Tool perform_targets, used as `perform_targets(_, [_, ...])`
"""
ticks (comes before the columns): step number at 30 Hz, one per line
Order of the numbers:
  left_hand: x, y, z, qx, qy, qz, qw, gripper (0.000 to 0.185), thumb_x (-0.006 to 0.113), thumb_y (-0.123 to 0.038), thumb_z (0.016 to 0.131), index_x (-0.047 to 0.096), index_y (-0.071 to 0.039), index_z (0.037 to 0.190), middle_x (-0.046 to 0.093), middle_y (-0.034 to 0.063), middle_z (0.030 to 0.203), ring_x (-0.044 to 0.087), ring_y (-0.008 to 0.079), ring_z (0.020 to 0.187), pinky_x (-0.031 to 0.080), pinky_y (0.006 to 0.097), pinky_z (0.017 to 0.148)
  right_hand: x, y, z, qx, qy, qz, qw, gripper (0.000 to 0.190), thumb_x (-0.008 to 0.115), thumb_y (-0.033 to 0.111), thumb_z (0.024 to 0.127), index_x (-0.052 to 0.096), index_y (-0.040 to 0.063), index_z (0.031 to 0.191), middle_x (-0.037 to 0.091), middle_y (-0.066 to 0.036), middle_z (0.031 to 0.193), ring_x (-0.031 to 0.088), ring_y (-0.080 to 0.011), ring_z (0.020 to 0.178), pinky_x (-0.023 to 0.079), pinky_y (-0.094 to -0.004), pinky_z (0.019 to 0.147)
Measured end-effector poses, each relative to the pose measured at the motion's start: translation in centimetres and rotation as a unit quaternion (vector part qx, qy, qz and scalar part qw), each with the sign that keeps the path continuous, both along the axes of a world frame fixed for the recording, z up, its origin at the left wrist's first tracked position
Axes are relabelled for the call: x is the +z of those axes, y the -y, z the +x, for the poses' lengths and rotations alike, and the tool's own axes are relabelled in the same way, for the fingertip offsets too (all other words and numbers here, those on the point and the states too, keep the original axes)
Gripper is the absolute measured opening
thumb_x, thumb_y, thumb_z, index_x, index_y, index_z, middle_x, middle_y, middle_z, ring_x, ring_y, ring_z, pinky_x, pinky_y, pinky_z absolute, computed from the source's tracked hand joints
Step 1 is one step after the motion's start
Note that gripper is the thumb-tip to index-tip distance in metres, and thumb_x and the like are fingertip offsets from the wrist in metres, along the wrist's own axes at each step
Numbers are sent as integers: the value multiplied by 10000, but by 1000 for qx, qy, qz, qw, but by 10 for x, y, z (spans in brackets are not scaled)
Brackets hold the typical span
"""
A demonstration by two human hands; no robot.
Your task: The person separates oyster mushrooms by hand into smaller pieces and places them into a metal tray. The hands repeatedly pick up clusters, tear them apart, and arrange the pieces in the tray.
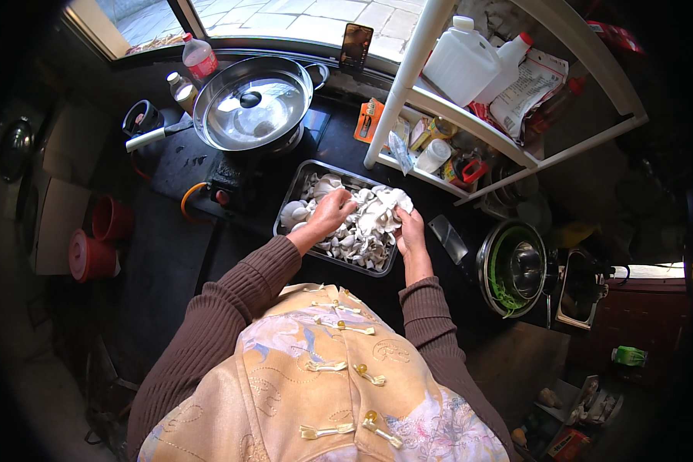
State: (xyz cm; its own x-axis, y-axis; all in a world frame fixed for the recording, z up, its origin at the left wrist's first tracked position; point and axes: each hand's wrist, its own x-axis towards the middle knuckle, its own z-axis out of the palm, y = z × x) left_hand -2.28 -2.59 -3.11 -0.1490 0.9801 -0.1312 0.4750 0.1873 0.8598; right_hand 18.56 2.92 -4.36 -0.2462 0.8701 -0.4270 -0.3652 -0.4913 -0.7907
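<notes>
A clear plastic tray (287, 215) in front of me is heaped with torn, pale oyster mushrooms (351, 241). At the tray's right side my right hand (411, 230) grips a large white oyster mushroom cluster (386, 207), its thumb against the caps. My left hand (330, 215) reaches over the middle of the tray with its fingers curled beside that cluster. Whether the left fingertips pinch a piece is hidden. To the right of the tray a cleaver (449, 238) lies flat on the dark countertop (260, 245).
A lidded pan (253, 110) sits on a gas stove (231, 179) at the back left, near two bottles. A phone (356, 47) leans at the window. The white shelf rack (401, 86) holds jugs and packets. Nested metal bowls (485, 271) stand at right; red buckets (86, 257) at left.
</notes>
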Motion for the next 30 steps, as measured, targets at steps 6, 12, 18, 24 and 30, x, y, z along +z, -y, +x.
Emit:
perform_targets(6, [25, 4, 20, -89, -39, 123, 988, 305, 728, -266, 792, 627, -33, 961, 618, 99, 900, 587, 247, 930, 469, 363, 813, 27, 12, -16, 24, -36, 29, 999, 344, 549, 44, 903, 474, 50, 1239, 584, -61, 1149, 582, -163, 1026, 495, -312, 838])
perform_targets(12, [21, -1, 14, -111, 33, 3, 993, 218, 646, -232, 838, 646, -24, 904, 615, 55, 812, 566, 183, 760, 449, 316, 743, 32, 16, -19, 73, 9, 152, 986, 494, 609, -8, 848, 415, 71, 1296, 536, -60, 1215, 538, -175, 1098, 445, -320, 938])
perform_targets(18, [27, -1, -8, -17, 316, -314, 895, 220, 565, -287, 873, 636, -88, 932, 572, -5, 744, 500, 98, 662, 392, 262, 636, 16, 9, -17, 115, 252, 339, 899, 476, 624, -26, 791, 461, 27, 1235, 566, -95, 1152, 547, -177, 1076, 436, -303, 931])
perform_targets(24, [35, 7, -23, -30, 497, -274, 823, 251, 558, -266, 918, 627, -84, 1076, 644, 6, 989, 587, 91, 852, 464, 246, 727, -9, 13, -12, 146, 200, 183, 951, 556, 662, 18, 793, 421, 2, 1294, 574, -109, 1166, 565, -183, 1058, 443, -312, 926])
perform_targets(30, [23, 7, -26, -13, 469, -206, 859, 220, 572, -198, 936, 621, -75, 1113, 641, -1, 1049, 588, 71, 869, 472, 216, 730, -19, 19, -17, 133, 398, 230, 878, 479, 664, 148, 847, 455, -1, 1251, 584, -135, 1156, 579, -213, 1031, 462, -326, 897])
